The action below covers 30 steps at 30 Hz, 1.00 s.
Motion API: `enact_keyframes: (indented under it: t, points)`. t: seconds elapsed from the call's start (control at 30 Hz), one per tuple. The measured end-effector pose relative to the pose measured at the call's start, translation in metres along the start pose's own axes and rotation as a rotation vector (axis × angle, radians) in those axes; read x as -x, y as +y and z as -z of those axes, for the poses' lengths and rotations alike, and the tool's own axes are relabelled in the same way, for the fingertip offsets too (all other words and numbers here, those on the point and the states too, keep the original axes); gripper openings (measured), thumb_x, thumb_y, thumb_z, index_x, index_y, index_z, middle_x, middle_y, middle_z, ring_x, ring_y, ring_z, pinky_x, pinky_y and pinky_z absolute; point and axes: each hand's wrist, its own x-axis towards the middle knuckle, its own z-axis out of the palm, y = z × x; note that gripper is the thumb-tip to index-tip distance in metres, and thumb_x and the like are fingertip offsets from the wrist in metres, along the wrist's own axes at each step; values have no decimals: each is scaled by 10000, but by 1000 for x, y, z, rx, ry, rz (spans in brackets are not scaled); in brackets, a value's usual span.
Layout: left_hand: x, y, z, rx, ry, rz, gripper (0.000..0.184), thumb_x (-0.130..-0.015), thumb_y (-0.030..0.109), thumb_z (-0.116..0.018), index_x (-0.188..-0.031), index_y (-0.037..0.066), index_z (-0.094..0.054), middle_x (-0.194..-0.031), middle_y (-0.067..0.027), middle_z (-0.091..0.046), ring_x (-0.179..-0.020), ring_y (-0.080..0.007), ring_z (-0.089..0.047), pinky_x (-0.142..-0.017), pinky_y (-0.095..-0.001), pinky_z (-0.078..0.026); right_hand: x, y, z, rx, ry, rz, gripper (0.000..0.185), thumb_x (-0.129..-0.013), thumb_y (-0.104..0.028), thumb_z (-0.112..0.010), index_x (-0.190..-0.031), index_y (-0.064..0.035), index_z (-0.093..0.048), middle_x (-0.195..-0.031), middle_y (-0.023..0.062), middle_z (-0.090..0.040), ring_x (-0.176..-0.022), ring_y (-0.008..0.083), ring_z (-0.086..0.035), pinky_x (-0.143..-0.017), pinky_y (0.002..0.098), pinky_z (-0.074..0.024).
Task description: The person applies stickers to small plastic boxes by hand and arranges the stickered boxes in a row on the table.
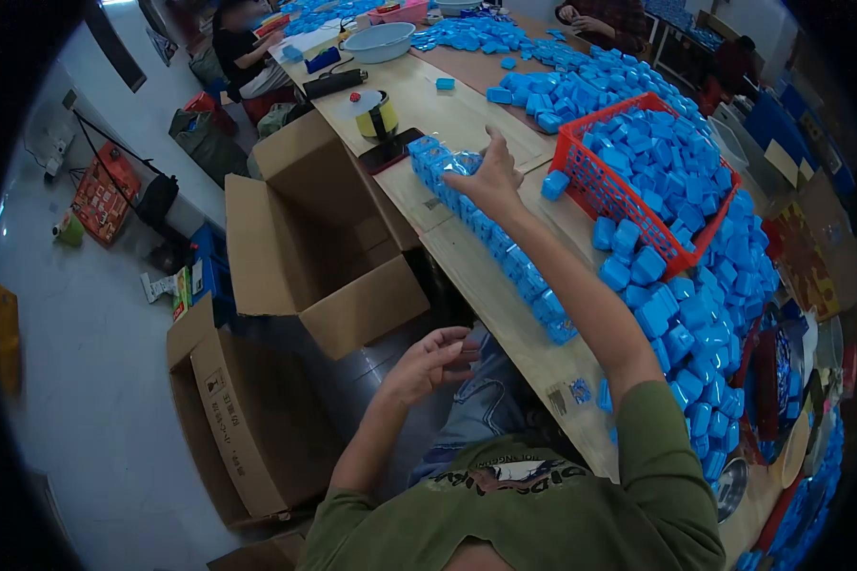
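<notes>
A long row of small blue plastic boxes (505,249) with clear shiny tops runs along the near edge of the wooden table. Over the far part of this row is my right hand (490,181), thumb and fingers spread apart. Its thumb lies at the boxes' tops; whether it presses on them I cannot tell. My left hand (430,365) hangs in the air off the table edge, above my lap, fingers loosely bent and apart with nothing visible in them. Beyond the far end of the row lies a dark flat phone-like object (390,152).
A red basket (628,205) full of blue pieces stands right, amid a large heap (695,333) of them. Left of the table are two open cardboard boxes, one upright (257,243) and one lower (233,419). A tape roll (378,116) and basin (379,43) stand farther back, near other people.
</notes>
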Motion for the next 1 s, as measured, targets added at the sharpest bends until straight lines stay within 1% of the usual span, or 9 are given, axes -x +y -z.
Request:
enact_keyframes:
  t: [0.13, 0.2, 0.33, 0.37, 0.5, 0.83, 0.9, 0.93, 1.0]
  points:
    - [8, -7, 31, 106, 86, -4, 489, -830, 230, -619, -1222, 35, -403, -1158, -125, -513, -1051, -236, -526, -868, -407, -468, -55, -12, -54, -1, 48, -55, 962, -589, -350, -737, -1314, -34, -189, -1197, 177, -409, -1134, 340, -379, -908, 525, -269]
    - [8, -12, 47, 204, 112, 1, 432, -837, 201, -608, -1202, 62, -424, -1152, -138, -526, -1052, -258, -530, -899, -432, -447, -76, -12, -76, 67, 96, -61, 939, -596, -344, -734, -1305, -38, -199, -1192, 174, -414, -1128, 337, -383, -904, 518, -268]
    - [7, -16, 65, 255, 158, 6, 403, -836, 184, -608, -1185, 67, -442, -1144, -134, -538, -1038, -260, -540, -891, -436, -446, -103, -9, -105, 116, 98, -46, 911, -603, -331, -730, -1292, -41, -211, -1174, 172, -421, -1114, 329, -392, -892, 514, -274]
    - [5, -17, 69, 273, 157, -2, 386, -838, 180, -606, -1174, 67, -455, -1144, -133, -539, -1041, -259, -539, -889, -439, -444, -107, -7, -109, 134, 66, -58, 923, -605, -344, -737, -1301, -49, -210, -1203, 174, -410, -1138, 334, -377, -890, 521, -281]
    - [1, -16, 81, 316, 152, -22, 337, -842, 166, -596, -1147, 70, -488, -1143, -134, -544, -1042, -259, -538, -885, -441, -442, -116, -5, -120, 203, 5, -72, 933, -604, -355, -746, -1308, -55, -211, -1218, 174, -412, -1149, 338, -376, -887, 526, -291]
    - [-1, -19, 91, 347, 167, -14, 317, -842, 145, -589, -1139, 77, -499, -1133, -131, -553, -1040, -257, -538, -887, -436, -442, -116, 0, -129, 253, -8, -81, 957, -588, -392, -751, -1301, -46, -215, -1220, 176, -398, -1146, 335, -370, -877, 523, -299]
    - [-2, -19, 91, 352, 169, -18, 312, -840, 143, -591, -1133, 78, -503, -1129, -126, -556, -1038, -254, -540, -890, -433, -442, -110, -2, -127, 262, -12, -68, 909, -628, -399, -720, -1280, -28, -206, -1131, 182, -422, -1087, 335, -395, -849, 543, -298]
    - [-2, -20, 91, 352, 170, -13, 312, -840, 143, -591, -1133, 78, -503, -1129, -126, -556, -1038, -254, -540, -890, -433, -442, -107, -5, -127, 263, -13, -73, 909, -628, -399, -720, -1280, -28, -206, -1131, 182, -422, -1087, 335, -395, -849, 543, -298]
    - [-5, -20, 90, 357, 167, -1, 304, -839, 144, -594, -1125, 81, -510, -1124, -120, -560, -1032, -243, -545, -894, -430, -441, -104, -6, -122, 224, 125, -48, 855, -672, -452, -683, -1276, -26, -253, -1129, 182, -423, -1087, 333, -393, -842, 554, -306]
